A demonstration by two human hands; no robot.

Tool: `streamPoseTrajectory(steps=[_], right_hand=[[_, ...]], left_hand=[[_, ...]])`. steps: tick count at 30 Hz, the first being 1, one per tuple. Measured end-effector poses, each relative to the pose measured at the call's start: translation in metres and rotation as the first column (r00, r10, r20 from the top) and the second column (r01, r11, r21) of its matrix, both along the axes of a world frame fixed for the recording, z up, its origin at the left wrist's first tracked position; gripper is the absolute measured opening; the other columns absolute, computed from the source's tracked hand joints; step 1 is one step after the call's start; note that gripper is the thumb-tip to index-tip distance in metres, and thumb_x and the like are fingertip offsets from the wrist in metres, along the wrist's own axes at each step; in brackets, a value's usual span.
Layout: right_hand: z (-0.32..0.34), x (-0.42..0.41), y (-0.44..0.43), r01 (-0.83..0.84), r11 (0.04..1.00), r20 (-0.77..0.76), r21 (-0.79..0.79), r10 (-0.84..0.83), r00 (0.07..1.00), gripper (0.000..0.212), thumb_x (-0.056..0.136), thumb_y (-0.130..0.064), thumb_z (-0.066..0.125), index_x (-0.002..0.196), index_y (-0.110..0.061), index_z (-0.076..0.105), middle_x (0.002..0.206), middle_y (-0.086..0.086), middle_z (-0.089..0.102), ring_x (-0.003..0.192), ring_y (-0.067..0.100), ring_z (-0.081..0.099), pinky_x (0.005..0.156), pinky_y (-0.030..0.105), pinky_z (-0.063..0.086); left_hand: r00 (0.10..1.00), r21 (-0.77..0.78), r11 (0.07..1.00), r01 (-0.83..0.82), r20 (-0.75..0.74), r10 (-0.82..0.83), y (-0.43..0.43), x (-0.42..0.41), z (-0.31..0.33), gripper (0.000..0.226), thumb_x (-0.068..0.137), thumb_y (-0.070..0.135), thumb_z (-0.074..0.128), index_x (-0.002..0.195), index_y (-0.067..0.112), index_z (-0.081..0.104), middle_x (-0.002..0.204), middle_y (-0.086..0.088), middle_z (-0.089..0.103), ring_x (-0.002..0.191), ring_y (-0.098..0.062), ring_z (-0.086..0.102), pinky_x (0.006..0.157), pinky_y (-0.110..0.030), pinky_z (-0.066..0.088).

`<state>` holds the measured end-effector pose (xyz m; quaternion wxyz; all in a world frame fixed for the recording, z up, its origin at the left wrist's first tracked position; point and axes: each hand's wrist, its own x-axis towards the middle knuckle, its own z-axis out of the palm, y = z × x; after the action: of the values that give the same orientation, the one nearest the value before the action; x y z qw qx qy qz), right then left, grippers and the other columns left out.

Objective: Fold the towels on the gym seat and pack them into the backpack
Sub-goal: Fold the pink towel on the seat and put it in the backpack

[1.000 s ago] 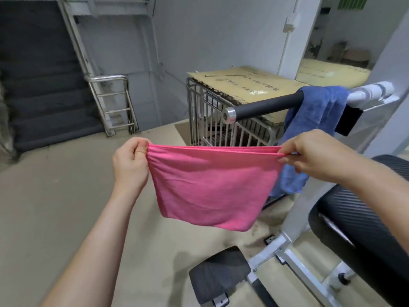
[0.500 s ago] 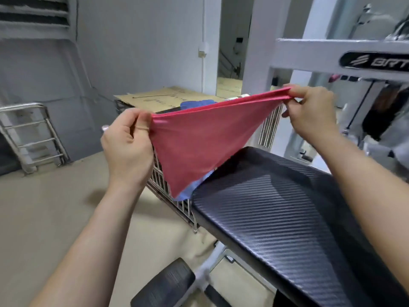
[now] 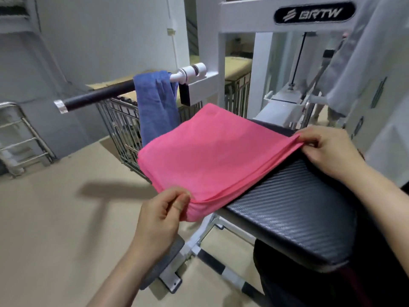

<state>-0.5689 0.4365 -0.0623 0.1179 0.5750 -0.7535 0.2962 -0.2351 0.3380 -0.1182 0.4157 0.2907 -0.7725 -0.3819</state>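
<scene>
While the left hand [image 3: 161, 216] is pinching the near corner of the pink towel [image 3: 210, 151] between thumb and curled fingers, the right hand [image 3: 329, 149] is pinching the corner on the right, both forearms reaching forward. Folded in layers, that towel is lying across the black gym seat [image 3: 287, 209], its left side hanging past the pad. One blue towel [image 3: 157, 103] is draping over the machine's black handle bar [image 3: 99, 96] (two towels showing in all). White lettering on a black badge [image 3: 314, 13] is spelling out "BRTW".
</scene>
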Motion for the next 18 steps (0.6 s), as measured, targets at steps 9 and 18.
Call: streamPoseTrajectory(steps=[9,18], right_hand=[[0.019,-0.001,0.045,-0.063,0.989,0.402,0.133,0.004,0.915,0.025,0.081,-0.008,0.07,0.08,-0.032,0.075,0.098,-0.021,0.068,0.089,-0.004,0.061,0.082,-0.001,0.036],[0.018,0.018,0.03,0.309,0.945,0.169,0.11,-0.324,0.931,0.016,0.069,-0.017,0.071,0.063,-0.015,0.056,0.067,0.002,0.06,0.067,0.023,0.056,0.062,0.029,0.043]], left_hand=[[0.985,0.116,0.98,0.161,-0.08,-0.153,0.051,-0.006,-0.003,0.023,0.083,0.015,0.058,0.086,0.032,0.072,0.068,0.011,0.067,0.056,-0.003,0.055,0.05,-0.015,0.045],[0.78,-0.076,0.882,0.464,0.507,-0.367,0.055,0.009,-0.012,0.015,0.087,0.033,0.053,0.093,0.034,0.068,0.085,0.022,0.066,0.075,-0.001,0.061,0.064,-0.013,0.043]])
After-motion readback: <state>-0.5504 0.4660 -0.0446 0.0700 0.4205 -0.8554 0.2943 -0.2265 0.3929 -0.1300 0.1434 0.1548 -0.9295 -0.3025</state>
